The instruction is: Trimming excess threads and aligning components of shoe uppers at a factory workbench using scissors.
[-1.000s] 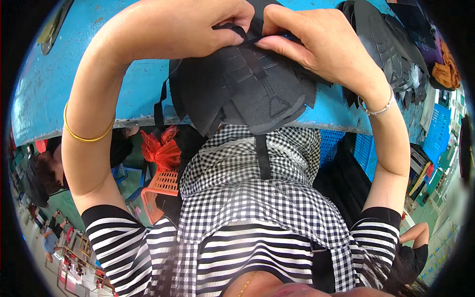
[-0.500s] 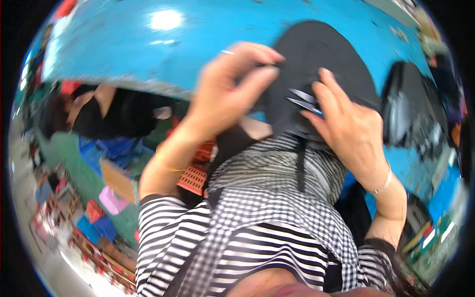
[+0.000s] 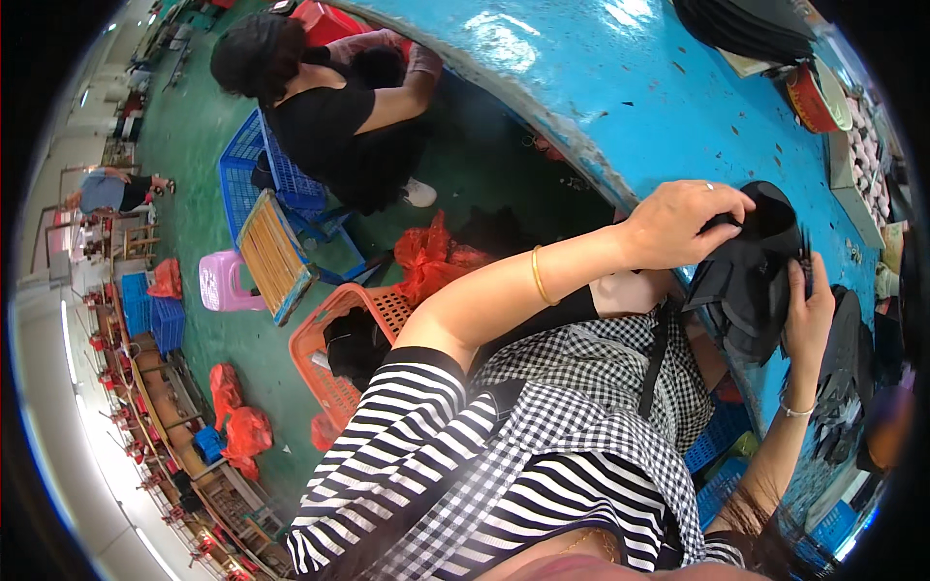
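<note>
My left hand (image 3: 683,225), a ring on one finger, pinches the edge of a black, curved, flexible sheet piece (image 3: 770,208). Below it, more black layers (image 3: 741,300) hang in folds at the edge of the blue table. My right hand (image 3: 809,315) is closed at the right side of these layers. Thin dark tips of scissors (image 3: 805,244) show above its fingers; the handles are hidden. Close to my right wrist lies a pile of black pieces (image 3: 841,363).
The blue table (image 3: 659,107) bears another black stack (image 3: 746,29) and a red tub (image 3: 812,97) at the far right. Left of me are an orange basket (image 3: 334,387), a wooden-topped stool (image 3: 266,257), a pink stool (image 3: 228,281), blue crates (image 3: 242,165) and a seated co-worker (image 3: 329,126).
My view has swung, showing more floor on the left. The broad black oval sheet is now curled and folded between my hands. My left hand has closed on its edge; the scissor blades no longer show openly.
</note>
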Action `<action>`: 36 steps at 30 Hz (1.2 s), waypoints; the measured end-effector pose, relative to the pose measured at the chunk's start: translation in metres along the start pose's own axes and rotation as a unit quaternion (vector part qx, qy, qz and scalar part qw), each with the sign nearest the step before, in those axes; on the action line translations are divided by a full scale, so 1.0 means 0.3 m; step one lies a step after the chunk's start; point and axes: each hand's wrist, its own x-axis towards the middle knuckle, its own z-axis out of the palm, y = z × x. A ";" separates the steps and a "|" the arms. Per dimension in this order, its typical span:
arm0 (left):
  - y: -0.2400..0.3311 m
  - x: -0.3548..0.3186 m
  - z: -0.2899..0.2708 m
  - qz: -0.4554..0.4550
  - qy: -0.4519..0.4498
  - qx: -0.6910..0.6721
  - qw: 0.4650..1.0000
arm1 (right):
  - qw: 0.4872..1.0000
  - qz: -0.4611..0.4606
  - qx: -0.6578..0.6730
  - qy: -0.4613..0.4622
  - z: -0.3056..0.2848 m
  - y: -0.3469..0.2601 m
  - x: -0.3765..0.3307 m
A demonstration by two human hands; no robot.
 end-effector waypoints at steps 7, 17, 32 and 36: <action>-0.016 0.038 0.068 0.037 -0.090 0.063 0.993 | 0.940 0.114 0.285 0.148 -0.284 0.387 -0.086; 0.038 -0.013 0.014 -0.010 -0.151 0.088 0.985 | 0.803 0.260 0.446 0.298 -0.334 0.608 -0.426; 0.017 -0.004 0.072 0.016 -0.187 0.110 0.976 | 0.931 0.011 -0.269 0.248 -0.076 0.365 -0.168; -0.002 -0.015 0.063 0.005 -0.194 0.101 0.976 | 0.915 0.013 -0.304 0.265 0.019 0.413 -0.210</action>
